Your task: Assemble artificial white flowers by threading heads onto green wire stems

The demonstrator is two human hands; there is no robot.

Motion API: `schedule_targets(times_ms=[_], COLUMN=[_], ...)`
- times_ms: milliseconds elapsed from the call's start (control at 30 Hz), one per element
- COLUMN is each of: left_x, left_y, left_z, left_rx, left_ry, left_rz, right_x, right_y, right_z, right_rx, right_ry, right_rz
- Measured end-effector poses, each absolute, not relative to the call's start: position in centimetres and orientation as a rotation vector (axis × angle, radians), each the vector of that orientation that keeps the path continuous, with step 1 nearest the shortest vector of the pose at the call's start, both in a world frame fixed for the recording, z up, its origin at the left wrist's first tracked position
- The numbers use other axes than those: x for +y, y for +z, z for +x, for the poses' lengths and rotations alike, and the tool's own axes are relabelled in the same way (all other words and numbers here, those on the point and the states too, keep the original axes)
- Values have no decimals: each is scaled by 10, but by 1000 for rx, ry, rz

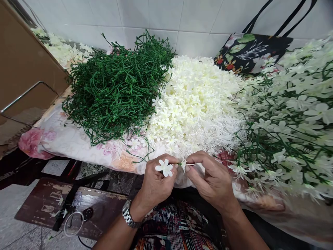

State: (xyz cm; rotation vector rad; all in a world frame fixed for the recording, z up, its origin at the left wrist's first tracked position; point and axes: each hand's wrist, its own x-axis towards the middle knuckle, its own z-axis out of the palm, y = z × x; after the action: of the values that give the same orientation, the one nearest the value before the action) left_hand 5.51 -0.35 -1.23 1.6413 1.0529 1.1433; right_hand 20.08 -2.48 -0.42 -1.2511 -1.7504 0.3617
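My left hand (156,182), with a metal watch (128,214) on its wrist, is closed around a thin green stem that carries a white artificial flower (164,167). My right hand (209,177) pinches another small white flower (184,164) and holds it against the stem's tip. Both hands work close together at the near edge of a floral cloth (65,140). Right behind them lies a big heap of loose white flowers (197,100).
A tangled pile of green plastic stems (117,86) lies at the left of the cloth. Finished sprays with white flowers (291,121) are stacked on the right. A black floral bag (249,52) leans on the tiled wall. A dark low board (67,205) sits on the floor at lower left.
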Motion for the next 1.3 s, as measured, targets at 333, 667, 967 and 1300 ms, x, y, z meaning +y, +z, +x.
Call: schedule_targets(times_ms=[333,667,967,1300], left_x=[-5,-3,-3,-1], left_y=[-12,-12,-7,-3], left_z=[55,54,53,57], left_rx=[1106,1079,1051,1011], left_ry=[1105,1036,941,977], left_rz=[1564,1607,1505,1316], right_x=[-25,-24,-22,-22], right_y=[-6,-10,-7,-9], right_z=[201,204,205,203], right_rx=[-1777,-1856,-1901,-1854], right_ry=[244,216,208,261], right_rz=[-1196,-1154,-1095,-1101])
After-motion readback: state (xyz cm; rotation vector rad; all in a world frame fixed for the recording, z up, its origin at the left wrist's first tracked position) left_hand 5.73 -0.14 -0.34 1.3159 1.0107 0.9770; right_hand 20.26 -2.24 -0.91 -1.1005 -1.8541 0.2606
